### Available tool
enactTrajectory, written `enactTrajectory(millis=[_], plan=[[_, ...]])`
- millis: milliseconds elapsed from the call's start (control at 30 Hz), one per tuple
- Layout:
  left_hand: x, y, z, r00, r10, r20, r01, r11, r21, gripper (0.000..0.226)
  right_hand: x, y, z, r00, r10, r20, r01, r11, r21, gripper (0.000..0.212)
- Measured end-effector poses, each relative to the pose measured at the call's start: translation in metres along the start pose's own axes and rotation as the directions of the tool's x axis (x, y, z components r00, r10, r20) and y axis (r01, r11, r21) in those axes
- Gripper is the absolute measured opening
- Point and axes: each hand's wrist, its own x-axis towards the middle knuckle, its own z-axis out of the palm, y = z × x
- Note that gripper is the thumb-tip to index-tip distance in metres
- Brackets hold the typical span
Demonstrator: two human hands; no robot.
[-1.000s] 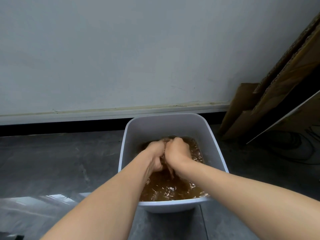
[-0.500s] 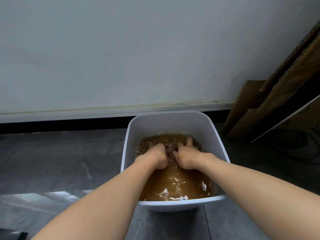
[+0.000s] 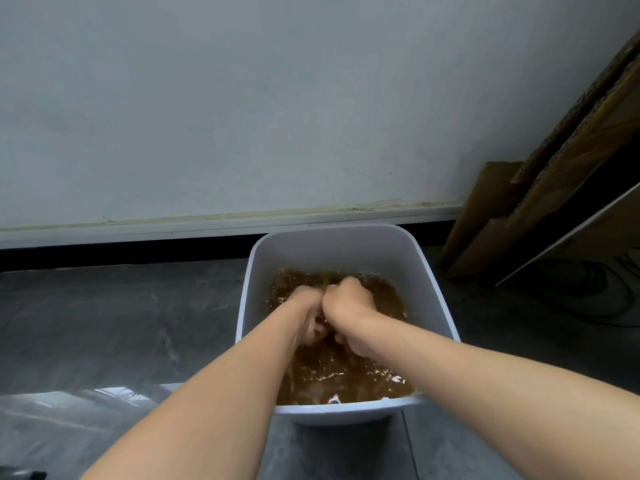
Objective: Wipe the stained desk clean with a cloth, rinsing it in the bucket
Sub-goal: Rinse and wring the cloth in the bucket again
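Brown water [image 3: 332, 372] in white bucket [image 3: 332, 251]; left hand [image 3: 306, 311], right hand [image 3: 348, 303], fingers [image 3: 311, 330] clenched round barely visible cloth [image 3: 320, 319].

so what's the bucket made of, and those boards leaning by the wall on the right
Bucket: probably white plastic, smooth, faintly glossy, with rounded moulded corners. Boards: brown corrugated cardboard, matte; the fluted edge shows.

The bucket [image 3: 346, 249] stands on the floor [image 3: 121, 323] before the wall [image 3: 277, 98]. Inside it, left hand [image 3: 306, 315] and right hand [image 3: 349, 304] meet, the cloth [image 3: 321, 320] between them. Cardboard [image 3: 554, 209] leans right of the bucket.
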Motion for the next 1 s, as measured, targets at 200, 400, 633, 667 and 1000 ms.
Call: enactTrajectory(millis=[200, 400, 633, 667, 1000], plan=[[-0.018, 0.002, 0.001, 0.988, 0.023, 0.155, -0.029, 0.999, 0.033, 0.024, 0.004, 0.002, -0.001, 0.991, -0.074, -0.109, 0.072, 0.997, -0.014, 0.024], [-0.023, 0.010, -0.002, 0.920, -0.119, 0.373, 0.075, 0.989, 0.130, 0.045, 0.029, 0.010, -0.023, 0.994, -0.070, -0.087, 0.060, 0.992, -0.106, 0.019], [0.006, -0.003, -0.001, 0.985, 0.171, 0.014, -0.162, 0.893, 0.420, 0.022, 0.032, 0.020, -0.032, 0.927, -0.123, 0.355, 0.318, 0.761, -0.566, 0.071], [0.008, -0.005, 0.000, 0.973, 0.229, -0.034, -0.173, 0.815, 0.553, 0.031, 0.032, 0.026, -0.030, 0.910, -0.118, 0.396, 0.362, 0.691, -0.626, 0.081], [0.014, -0.009, 0.002, 0.993, 0.093, 0.076, -0.120, 0.783, 0.611, 0.025, 0.025, 0.025, -0.012, 0.935, -0.009, 0.354, 0.168, 0.891, -0.422, 0.027]])
